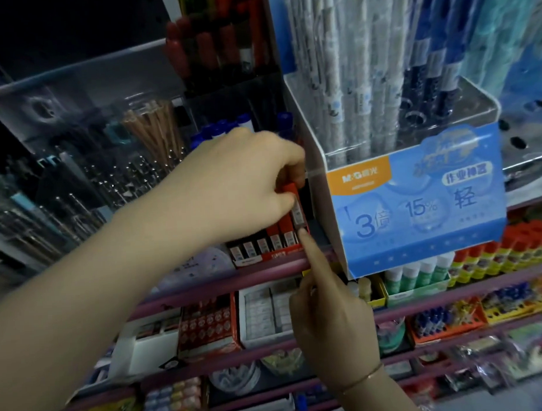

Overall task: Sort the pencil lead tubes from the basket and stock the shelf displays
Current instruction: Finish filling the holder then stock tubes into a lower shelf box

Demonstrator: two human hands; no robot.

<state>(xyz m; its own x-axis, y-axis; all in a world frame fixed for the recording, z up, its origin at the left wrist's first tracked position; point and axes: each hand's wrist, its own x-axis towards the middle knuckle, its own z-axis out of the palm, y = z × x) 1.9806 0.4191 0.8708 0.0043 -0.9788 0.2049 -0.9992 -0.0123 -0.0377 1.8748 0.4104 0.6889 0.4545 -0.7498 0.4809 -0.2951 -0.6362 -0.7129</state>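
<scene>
Purple shelf rails (265,268) carry crowded stationery displays (417,200).

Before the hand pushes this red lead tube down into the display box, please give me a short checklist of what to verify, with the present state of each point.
1. Tube held firmly: ok. The left hand pinches the red lead tube near its top.
2. Tube at the right place: ok. It stands at the right end of the row in the red display box.
3. Lower end guided: ok. The right hand touches the tube's lower end with its index fingertip.
4. Free slot under the tube: cannot tell, the tube and finger hide it.
5. Room beside it: not ok. The blue pen display stands very close on the right.
</scene>
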